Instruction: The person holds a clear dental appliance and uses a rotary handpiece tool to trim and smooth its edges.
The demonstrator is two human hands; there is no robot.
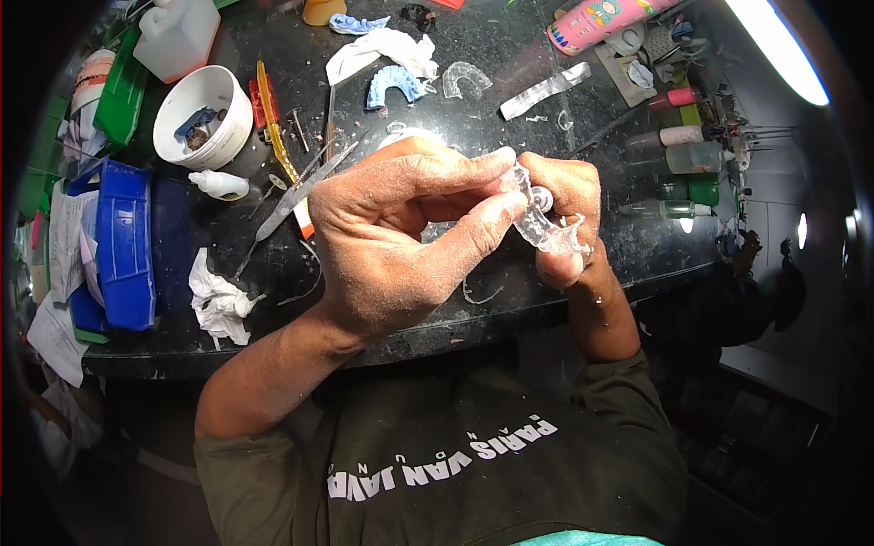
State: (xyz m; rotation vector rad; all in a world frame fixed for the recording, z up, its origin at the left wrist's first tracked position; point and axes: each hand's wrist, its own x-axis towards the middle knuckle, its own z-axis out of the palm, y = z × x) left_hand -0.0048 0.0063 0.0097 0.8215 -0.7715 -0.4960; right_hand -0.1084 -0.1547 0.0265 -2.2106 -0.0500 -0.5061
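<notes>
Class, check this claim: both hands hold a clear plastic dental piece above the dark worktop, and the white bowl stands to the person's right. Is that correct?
Not quite. In the head view the left hand and right hand do hold the clear dental piece above the dark worktop, but the white bowl stands to the person's left, not right.

Pink printed tube (596, 20) top right; white jug (177, 36) top left; small bottles (678, 162) right.
</notes>
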